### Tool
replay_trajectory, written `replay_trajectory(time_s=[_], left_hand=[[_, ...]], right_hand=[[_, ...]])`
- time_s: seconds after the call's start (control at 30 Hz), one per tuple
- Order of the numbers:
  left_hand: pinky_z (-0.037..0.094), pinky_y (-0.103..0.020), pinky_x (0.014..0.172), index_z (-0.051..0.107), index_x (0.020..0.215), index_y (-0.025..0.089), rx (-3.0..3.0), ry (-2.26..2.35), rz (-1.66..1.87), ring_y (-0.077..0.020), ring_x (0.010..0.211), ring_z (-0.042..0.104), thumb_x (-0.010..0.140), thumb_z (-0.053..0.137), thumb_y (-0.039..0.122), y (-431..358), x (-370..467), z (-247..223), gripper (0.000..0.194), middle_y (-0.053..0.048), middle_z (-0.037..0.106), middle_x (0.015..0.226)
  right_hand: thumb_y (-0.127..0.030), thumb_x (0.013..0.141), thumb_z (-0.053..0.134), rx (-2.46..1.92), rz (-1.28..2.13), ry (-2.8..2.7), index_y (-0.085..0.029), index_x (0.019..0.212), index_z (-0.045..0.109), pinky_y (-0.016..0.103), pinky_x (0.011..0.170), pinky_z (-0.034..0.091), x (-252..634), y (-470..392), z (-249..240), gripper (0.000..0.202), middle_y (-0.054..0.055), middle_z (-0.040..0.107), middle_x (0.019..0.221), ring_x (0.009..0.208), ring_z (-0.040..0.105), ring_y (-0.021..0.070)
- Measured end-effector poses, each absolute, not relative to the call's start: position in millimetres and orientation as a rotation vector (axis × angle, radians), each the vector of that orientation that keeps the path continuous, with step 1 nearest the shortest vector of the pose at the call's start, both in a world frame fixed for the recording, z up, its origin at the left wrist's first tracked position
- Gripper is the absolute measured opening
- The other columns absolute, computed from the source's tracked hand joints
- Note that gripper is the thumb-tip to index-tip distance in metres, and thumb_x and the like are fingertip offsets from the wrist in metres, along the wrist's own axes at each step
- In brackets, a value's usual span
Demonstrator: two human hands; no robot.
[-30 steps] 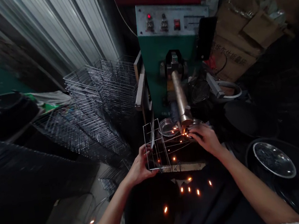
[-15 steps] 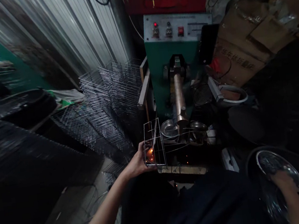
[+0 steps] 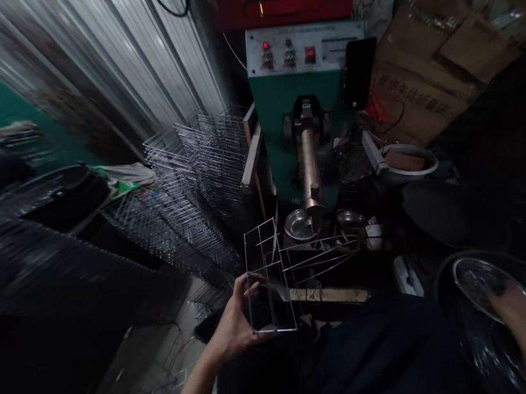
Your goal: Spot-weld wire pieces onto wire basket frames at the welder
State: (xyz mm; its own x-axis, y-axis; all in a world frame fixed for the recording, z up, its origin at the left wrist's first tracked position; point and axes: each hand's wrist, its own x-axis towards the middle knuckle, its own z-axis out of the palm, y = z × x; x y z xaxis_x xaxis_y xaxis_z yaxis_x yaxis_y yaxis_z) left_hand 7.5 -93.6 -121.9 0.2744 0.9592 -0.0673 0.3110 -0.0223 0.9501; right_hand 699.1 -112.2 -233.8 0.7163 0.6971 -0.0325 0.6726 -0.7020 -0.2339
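Observation:
My left hand (image 3: 233,322) is closed around the lower left side of a rectangular wire rack (image 3: 267,274), held up in front of my lap. Longer wires of the rack reach off to the right, below the copper-coloured electrode arm (image 3: 311,171) of the green spot welder (image 3: 276,114); the rack and the electrode look apart. Far to the right, my right hand (image 3: 512,306) is over a round shiny metal dish (image 3: 467,276). Motion smears its fingers, and the dish's contents cannot be made out.
Stacks of wire racks (image 3: 179,188) stand at the left by a corrugated metal wall (image 3: 128,59). A small metal bowl (image 3: 300,226) sits under the electrode. Cardboard boxes (image 3: 418,92) lean at the right. A dark phone-like slab (image 3: 360,73) hangs on the welder's side.
The wire rack and my left hand have come down and towards me, away from the electrode. Orange sparks near the left hand are gone. My right hand stays at the metal dish, shifted slightly.

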Motion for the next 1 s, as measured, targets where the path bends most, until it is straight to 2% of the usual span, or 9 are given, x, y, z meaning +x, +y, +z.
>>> replay_trajectory(time_s=[0.07, 0.17, 0.23, 0.4, 0.5, 0.6, 0.7, 0.87, 1.0], left_hand=[[0.039, -0.065, 0.118, 0.020, 0.144, 0.034, 1.574, 1.248, 0.839, -0.0399, 0.144, 0.049, 0.063, 0.094, 0.049, -95, 8, -114, 0.111, -0.019, 0.049, 0.148], [0.044, -0.065, 0.115, 0.025, 0.143, 0.034, 1.742, 1.273, 0.936, -0.0392, 0.138, 0.055, 0.065, 0.093, 0.046, -98, 13, -105, 0.104, -0.019, 0.050, 0.147], [0.048, -0.064, 0.112, 0.029, 0.142, 0.033, 1.930, 1.292, 1.045, -0.0389, 0.137, 0.056, 0.068, 0.093, 0.042, -102, 17, -101, 0.098, -0.018, 0.049, 0.148], [0.057, -0.059, 0.105, 0.044, 0.134, 0.031, 2.410, 1.299, 1.235, -0.0410, 0.145, 0.048, 0.077, 0.086, 0.029, -115, 17, -101, 0.071, -0.014, 0.053, 0.143], [0.057, -0.060, 0.105, 0.051, 0.129, 0.029, 2.659, 1.272, 1.188, -0.0433, 0.148, 0.042, 0.082, 0.079, 0.020, -124, 12, -105, 0.055, -0.014, 0.053, 0.143], [0.056, -0.064, 0.106, 0.054, 0.124, 0.027, 2.762, 1.243, 1.166, -0.0447, 0.148, 0.042, 0.082, 0.076, 0.014, -131, 11, -110, 0.049, -0.014, 0.054, 0.143], [0.056, -0.065, 0.104, 0.054, 0.127, 0.031, 2.616, 1.270, 1.170, -0.0450, 0.145, 0.046, 0.080, 0.080, 0.019, -135, 15, -106, 0.056, -0.013, 0.055, 0.141], [0.055, -0.063, 0.106, 0.038, 0.150, 0.033, 1.902, 1.143, 1.268, -0.0420, 0.130, 0.061, 0.066, 0.093, 0.045, -126, 23, -61, 0.101, -0.015, 0.056, 0.139], [0.056, -0.059, 0.104, 0.043, 0.147, 0.038, 1.617, 0.976, 1.385, -0.0369, 0.120, 0.066, 0.060, 0.095, 0.053, -107, 22, -25, 0.103, -0.010, 0.057, 0.134]], right_hand=[[-0.055, 0.078, 0.050, -2.513, 0.227, -1.158, -0.025, 0.104, 0.071, 0.058, 0.096, 0.056, 668, -110, -215, 0.045, 0.028, 0.070, 0.109, 0.112, 0.065, 0.0478], [-0.063, 0.081, 0.058, -2.034, 0.459, -1.373, -0.030, 0.097, 0.073, 0.053, 0.088, 0.061, 594, -108, -186, 0.039, 0.014, 0.075, 0.098, 0.099, 0.071, 0.0429], [-0.059, 0.087, 0.060, -1.817, 0.589, -1.544, -0.033, 0.100, 0.074, 0.050, 0.086, 0.062, 540, -105, -171, 0.032, 0.007, 0.077, 0.099, 0.094, 0.073, 0.0381], [-0.041, 0.094, 0.060, -1.493, 0.614, -1.871, -0.024, 0.109, 0.074, 0.046, 0.094, 0.060, 452, -95, -162, 0.028, 0.008, 0.075, 0.111, 0.103, 0.072, 0.0307], [-0.035, 0.097, 0.057, -1.445, 0.655, -1.942, -0.021, 0.115, 0.074, 0.043, 0.093, 0.059, 432, -92, -163, 0.028, 0.010, 0.074, 0.114, 0.104, 0.072, 0.0279], [-0.033, 0.098, 0.055, -1.425, 0.692, -1.989, -0.020, 0.114, 0.074, 0.043, 0.091, 0.060, 421, -94, -164, 0.029, 0.011, 0.074, 0.113, 0.103, 0.072, 0.0275], [-0.031, 0.099, 0.054, -1.415, 0.696, -2.020, -0.021, 0.115, 0.075, 0.044, 0.092, 0.060, 407, -103, -161, 0.029, 0.011, 0.074, 0.112, 0.102, 0.072, 0.0279], [-0.022, 0.102, 0.052, -1.234, 0.646, -2.073, -0.027, 0.125, 0.073, 0.041, 0.091, 0.063, 372, -125, -135, 0.032, 0.006, 0.076, 0.112, 0.102, 0.073, 0.0253], [-0.009, 0.100, 0.046, -1.121, 0.373, -2.143, -0.031, 0.143, 0.062, 0.041, 0.094, 0.063, 352, -122, -103, 0.051, 0.005, 0.073, 0.122, 0.108, 0.070, 0.0241]])
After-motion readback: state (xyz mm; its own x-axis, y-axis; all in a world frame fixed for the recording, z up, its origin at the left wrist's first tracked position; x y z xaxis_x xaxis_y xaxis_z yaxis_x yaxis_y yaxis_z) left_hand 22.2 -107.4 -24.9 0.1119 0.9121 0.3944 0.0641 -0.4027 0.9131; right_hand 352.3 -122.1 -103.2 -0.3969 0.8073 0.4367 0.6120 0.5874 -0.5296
